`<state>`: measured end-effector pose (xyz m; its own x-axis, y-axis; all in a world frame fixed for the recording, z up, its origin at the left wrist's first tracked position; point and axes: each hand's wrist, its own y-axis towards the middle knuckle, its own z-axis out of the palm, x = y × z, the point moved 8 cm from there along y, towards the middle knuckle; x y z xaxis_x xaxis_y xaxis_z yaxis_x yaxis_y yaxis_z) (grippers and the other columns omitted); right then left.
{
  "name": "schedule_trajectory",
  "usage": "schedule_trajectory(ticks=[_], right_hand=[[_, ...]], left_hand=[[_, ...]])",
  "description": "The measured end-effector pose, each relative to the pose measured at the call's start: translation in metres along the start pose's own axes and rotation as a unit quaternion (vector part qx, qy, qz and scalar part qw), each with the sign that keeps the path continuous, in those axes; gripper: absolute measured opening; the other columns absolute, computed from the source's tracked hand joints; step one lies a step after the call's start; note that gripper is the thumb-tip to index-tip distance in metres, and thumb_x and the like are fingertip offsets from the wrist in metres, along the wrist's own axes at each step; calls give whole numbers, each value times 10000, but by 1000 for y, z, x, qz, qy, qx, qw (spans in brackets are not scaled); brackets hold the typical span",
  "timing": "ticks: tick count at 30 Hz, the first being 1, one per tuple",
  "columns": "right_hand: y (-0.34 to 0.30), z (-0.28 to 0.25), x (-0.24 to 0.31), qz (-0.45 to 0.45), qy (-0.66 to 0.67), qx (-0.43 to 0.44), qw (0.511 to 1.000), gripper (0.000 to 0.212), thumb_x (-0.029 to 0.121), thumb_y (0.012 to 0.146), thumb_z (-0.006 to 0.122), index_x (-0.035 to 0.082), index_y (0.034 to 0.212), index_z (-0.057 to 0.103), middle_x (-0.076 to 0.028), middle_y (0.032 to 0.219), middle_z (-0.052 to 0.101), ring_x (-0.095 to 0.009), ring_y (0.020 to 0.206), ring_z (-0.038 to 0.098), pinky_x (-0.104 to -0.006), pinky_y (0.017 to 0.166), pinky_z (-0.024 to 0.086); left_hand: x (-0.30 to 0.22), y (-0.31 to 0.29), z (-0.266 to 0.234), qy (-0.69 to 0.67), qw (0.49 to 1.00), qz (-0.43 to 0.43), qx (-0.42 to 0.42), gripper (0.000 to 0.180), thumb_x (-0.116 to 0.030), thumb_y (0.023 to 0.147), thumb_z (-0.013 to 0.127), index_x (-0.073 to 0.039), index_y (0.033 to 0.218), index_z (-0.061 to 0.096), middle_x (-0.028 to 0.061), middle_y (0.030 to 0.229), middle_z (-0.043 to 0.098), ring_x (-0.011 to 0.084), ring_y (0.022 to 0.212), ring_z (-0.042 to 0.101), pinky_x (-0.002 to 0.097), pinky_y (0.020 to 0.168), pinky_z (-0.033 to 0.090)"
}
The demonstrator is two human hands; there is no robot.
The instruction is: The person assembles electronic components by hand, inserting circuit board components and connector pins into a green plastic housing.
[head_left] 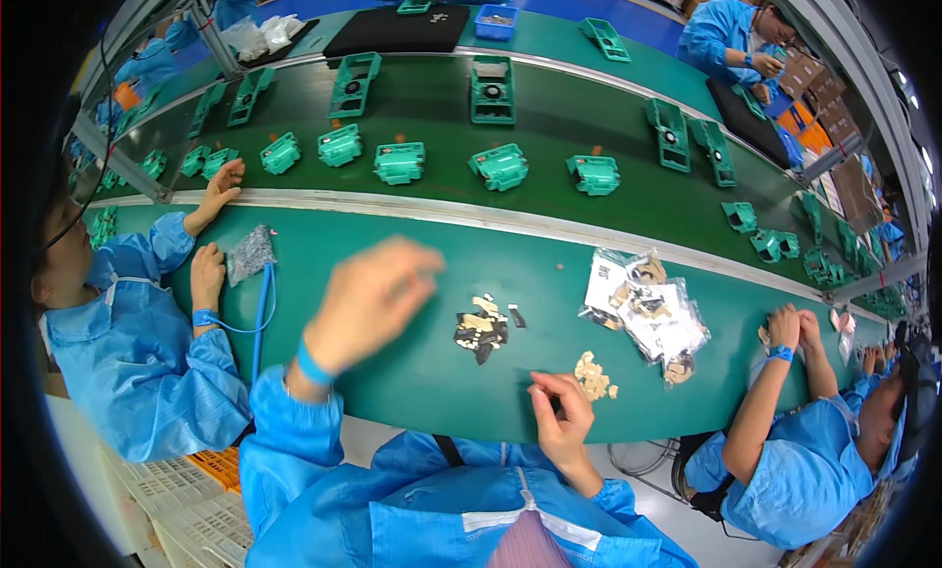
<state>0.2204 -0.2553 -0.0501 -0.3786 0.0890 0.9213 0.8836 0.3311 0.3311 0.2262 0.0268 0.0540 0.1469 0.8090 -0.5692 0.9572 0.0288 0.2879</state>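
Observation:
My left hand (376, 291), with a blue wrist band, is raised over the green tabletop and slightly blurred. Its thumb and fingers look apart, and I see nothing between them. To its right lies a small pile of black and beige flat pieces (481, 330), with one black piece (516, 316) beside it. My right hand (562, 418) is at the table's near edge, fingers curled with thumb and index close together; whatever they hold, if anything, is too small to make out. Just beyond it is a pile of beige pieces (593, 377).
Clear plastic bags of beige and black pieces (648, 308) lie at the right. A conveyor (432, 127) beyond the table carries several green plastic housings (399, 163). Co-workers sit at left (137, 323) and right (805, 460). A bag of small grey parts (251, 254) lies left.

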Motion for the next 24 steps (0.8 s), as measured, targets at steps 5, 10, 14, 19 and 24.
schedule_trajectory(ticks=[5,10,14,19,24], right_hand=[[-3,0,0,1,-3,1,1000,176,-72,917,657,-50,1086,702,-110,936,676,-155,798,648,-259,695,500],[-2,-5,5,-40,-6,-11,999,182,-56,920,668,-44,1097,708,-115,941,693,-142,757,641,-247,637,484],[-5,-10,-5,-26,8,-54,998,186,-60,923,660,-44,1102,704,-117,943,688,-148,773,649,-252,649,490],[-10,-17,-17,22,27,-118,992,177,-61,929,650,-56,1099,699,-124,948,678,-152,790,650,-250,668,494],[-5,-14,-19,18,-9,-102,995,175,-63,926,646,-49,1091,702,-123,933,681,-158,779,651,-256,658,490]], left_hand=[[-75,-70,78,-216,949,89,212,149,-158,921,728,-72,1042,745,69,978,725,244,791,706,329,683,560],[-108,-73,127,-360,840,156,374,129,-173,939,729,-61,996,760,48,905,725,192,683,655,337,575,494],[-103,-77,177,-412,761,158,476,147,-177,943,734,-49,1013,758,40,845,720,119,641,608,299,570,474],[-96,-82,199,-450,727,145,499,148,-169,955,724,-46,1034,755,45,831,722,115,634,625,278,576,491],[-82,-81,210,-485,703,65,516,161,-156,978,700,-40,1080,745,50,855,740,103,693,695,245,619,526]])
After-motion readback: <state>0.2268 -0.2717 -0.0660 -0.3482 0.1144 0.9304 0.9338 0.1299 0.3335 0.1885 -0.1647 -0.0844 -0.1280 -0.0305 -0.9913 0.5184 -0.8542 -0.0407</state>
